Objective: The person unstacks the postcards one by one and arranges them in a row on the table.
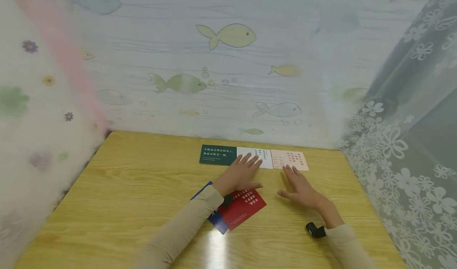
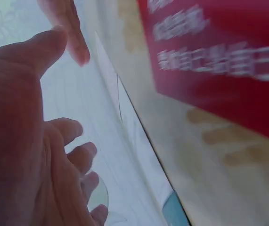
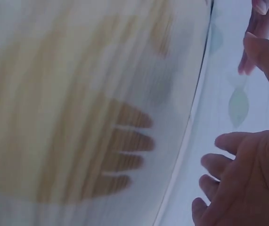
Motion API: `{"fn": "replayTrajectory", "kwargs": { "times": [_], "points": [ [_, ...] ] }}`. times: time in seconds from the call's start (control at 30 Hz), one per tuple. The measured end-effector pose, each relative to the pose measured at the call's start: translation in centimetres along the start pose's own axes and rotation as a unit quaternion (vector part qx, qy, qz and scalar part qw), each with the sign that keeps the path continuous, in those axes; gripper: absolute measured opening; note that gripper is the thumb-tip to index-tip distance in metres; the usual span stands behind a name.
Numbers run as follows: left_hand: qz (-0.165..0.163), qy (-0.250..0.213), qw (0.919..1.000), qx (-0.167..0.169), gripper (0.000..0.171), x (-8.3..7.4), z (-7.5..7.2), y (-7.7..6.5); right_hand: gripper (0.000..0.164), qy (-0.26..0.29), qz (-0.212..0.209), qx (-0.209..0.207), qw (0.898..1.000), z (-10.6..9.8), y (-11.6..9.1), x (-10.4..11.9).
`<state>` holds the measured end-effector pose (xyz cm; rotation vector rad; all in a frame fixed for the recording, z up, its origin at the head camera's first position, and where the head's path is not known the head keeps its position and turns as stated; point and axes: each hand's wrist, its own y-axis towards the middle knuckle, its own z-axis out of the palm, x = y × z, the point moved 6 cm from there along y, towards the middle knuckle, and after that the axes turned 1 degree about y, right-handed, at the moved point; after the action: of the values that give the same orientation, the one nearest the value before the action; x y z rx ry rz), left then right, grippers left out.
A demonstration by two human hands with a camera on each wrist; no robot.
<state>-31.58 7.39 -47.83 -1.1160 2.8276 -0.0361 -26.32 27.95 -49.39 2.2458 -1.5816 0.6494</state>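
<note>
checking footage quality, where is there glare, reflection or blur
Head view: white glare on the yellow wood-grain table, near the bottom edge; left wrist view: blurred white lettering on the flat red card; right wrist view: streaky blur over the table, with dark finger-shaped patches, probably reflections.

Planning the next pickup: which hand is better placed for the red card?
Probably the left hand: in the head view it overlaps the red card at its far edge, while the right hand sits apart, farther right. Neither grips anything.
</note>
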Motion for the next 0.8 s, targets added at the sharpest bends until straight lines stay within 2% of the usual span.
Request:
{"fn": "replayTrajectory", "kwargs": {
  "times": [0.17,0.33,0.5,0.8],
  "points": [
    [-0.006,0.007,0.9999,0.01,0.086,0.2,0.5,-3.8,0.095,-0.008,-0.013,0.032,0.999,1.6,-0.3,2.3],
    [-0.013,0.014,0.9998,0.007,0.086,0.0,1.5,-6.8,0.094,0.006,-0.029,0.052,0.998,3.0,-0.3,3.8],
    [-0.006,0.002,1.0,0.006,0.088,-0.6,2.0,-9.1,0.094,0.021,-0.031,0.083,0.996,4.2,-0.4,5.1],
    [-0.018,-0.027,0.9994,0.008,0.086,-0.4,2.5,-12.6,0.091,0.023,-0.067,0.104,0.992,5.5,0.0,7.2]
  ]
}}
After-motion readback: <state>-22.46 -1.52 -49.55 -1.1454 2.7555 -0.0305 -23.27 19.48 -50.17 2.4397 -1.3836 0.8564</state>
